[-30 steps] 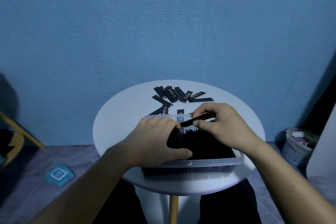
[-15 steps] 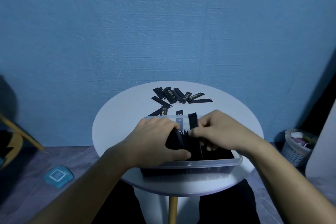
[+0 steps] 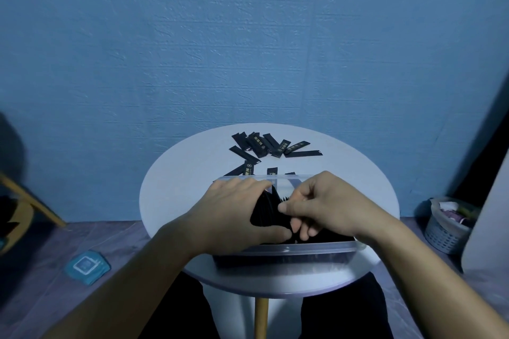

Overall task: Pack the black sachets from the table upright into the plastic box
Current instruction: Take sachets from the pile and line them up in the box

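Observation:
A clear plastic box (image 3: 316, 249) sits at the near edge of the round white table (image 3: 179, 190), filled with upright black sachets (image 3: 268, 210). My left hand (image 3: 234, 215) grips the left bunch of packed sachets, thumb low at the front. Beside it, inside the box, my right hand (image 3: 322, 206) has its fingers curled down among the sachets, pressing one into the row. That sachet is mostly hidden by the fingers. Several loose black sachets (image 3: 271, 144) lie in a heap at the far side of the table, a few more just behind the box.
A blue wall stands close behind the table. On the floor lie a teal packet (image 3: 86, 267) at the left and a small grey basket (image 3: 447, 226) at the right. A wooden chair leg (image 3: 33, 201) shows at the far left.
My right hand turned its sachet from level to upright, then lowered it into the box until it sank among the packed ones. My left hand stayed on the bunch.

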The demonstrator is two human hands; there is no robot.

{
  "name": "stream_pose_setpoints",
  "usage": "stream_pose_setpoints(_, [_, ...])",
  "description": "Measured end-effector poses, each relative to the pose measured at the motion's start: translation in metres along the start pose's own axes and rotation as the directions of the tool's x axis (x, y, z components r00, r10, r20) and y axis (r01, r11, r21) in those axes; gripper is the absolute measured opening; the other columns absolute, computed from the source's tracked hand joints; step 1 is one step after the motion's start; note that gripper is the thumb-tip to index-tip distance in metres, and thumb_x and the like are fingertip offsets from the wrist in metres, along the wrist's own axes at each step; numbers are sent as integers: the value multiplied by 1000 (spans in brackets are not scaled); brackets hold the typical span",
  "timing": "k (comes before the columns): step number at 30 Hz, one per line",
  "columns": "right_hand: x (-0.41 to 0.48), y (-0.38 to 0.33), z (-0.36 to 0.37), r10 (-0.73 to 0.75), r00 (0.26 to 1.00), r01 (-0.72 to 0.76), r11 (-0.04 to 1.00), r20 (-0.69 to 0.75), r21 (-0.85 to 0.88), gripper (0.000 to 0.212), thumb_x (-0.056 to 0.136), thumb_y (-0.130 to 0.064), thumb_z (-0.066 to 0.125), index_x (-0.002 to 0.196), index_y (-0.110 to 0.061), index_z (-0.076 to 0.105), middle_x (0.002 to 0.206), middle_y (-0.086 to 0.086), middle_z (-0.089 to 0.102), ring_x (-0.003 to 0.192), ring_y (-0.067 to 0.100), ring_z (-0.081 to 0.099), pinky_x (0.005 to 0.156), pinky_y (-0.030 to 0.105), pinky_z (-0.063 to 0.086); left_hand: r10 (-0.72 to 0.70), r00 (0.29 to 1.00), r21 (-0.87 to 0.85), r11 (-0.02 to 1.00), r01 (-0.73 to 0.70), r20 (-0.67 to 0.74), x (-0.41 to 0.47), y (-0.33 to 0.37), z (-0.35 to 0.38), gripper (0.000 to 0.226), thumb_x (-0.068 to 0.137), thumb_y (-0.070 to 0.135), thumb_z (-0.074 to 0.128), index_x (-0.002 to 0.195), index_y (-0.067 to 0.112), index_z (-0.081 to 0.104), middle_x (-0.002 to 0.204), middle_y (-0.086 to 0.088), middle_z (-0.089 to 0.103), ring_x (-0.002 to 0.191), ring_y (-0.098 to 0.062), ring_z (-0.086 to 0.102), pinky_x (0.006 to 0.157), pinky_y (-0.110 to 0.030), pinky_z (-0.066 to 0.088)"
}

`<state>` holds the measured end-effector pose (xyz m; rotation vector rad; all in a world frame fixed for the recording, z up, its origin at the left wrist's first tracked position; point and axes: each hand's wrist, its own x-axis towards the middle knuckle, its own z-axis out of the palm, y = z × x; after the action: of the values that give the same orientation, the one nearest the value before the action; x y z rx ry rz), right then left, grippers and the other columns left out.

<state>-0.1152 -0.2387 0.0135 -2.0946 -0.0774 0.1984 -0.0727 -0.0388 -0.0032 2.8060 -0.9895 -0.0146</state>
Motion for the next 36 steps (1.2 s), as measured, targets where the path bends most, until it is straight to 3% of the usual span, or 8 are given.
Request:
stream_pose_setpoints(5, [1,3,-1,-59,998,59,991,1,-120,25,95,-19,68,84,3,72,54,-1,66,47,10,58,49,21,41,9,1000,-45,999,-10,-6,2,-1,3,97,72,100,20,152,46,25,150,17,43,143,-14,32,116,-43,25])
stream_pose_setpoints(9, [4,2,-5,-86,996,86,986,6,-143,12,92,-11,69,83,-9,76,64,1,73,53,11,58,55,21,44,-3,999,12,1000,2,48,2,1,2,92,65,100,19,138,48,39,138,19,45,135,-11,34,117,-41,23])
stream_pose_setpoints(14, [17,3,-9,-266,939,161,901,-220,-402,23,89,-12,67,87,-32,78,85,-14,76,85,1,68,88,27,53,3,999,14,1000,-3,37,2,1,0,87,63,97,24,130,45,42,127,18,47,126,-11,37,113,-38,25])
stream_pose_setpoints(18, [28,1,-11,-241,969,168,795,-50,-583,29,99,-14,55,116,-27,73,115,-11,73,110,8,63,100,27,46,4,999,-9,1000,-3,33,2,2,0,86,61,94,27,132,46,40,129,18,48,129,-11,36,114,-37,23])
stream_pose_setpoints(25, [44,1,1,-95,974,213,698,206,-683,30,101,-9,42,116,-20,65,120,2,68,111,20,59,97,31,44,9,1000,-3,1000,-9,17,1,2,0,87,59,92,26,129,43,43,119,18,46,122,-10,38,112,-35,25])
stream_pose_setpoints(29, [47,0,0,-64,974,197,708,216,-678,29,101,-10,40,113,-17,66,117,4,68,109,20,58,99,33,44,8,1000,-8,1000,-8,10,2,2,1,87,59,92,27,129,43,44,121,18,49,121,-10,39,111,-36,25])
stream_pose_setpoints(32, [45,0,-1,-83,979,188,707,184,-682,23,99,-10,44,101,-20,65,101,2,66,98,19,57,89,31,43,10,1000,-4,1000,-10,9,2,1,1,86,60,92,27,129,44,44,120,17,49,121,-10,39,111,-36,26])
stream_pose_setpoints(36, [41,2,-5,-142,986,166,717,92,-677,21,95,-16,54,105,-23,71,101,-1,72,97,19,62,89,33,48,6,1000,-2,1000,-6,14,1,2,0,87,59,93,26,129,44,43,120,16,48,121,-10,38,110,-36,26])
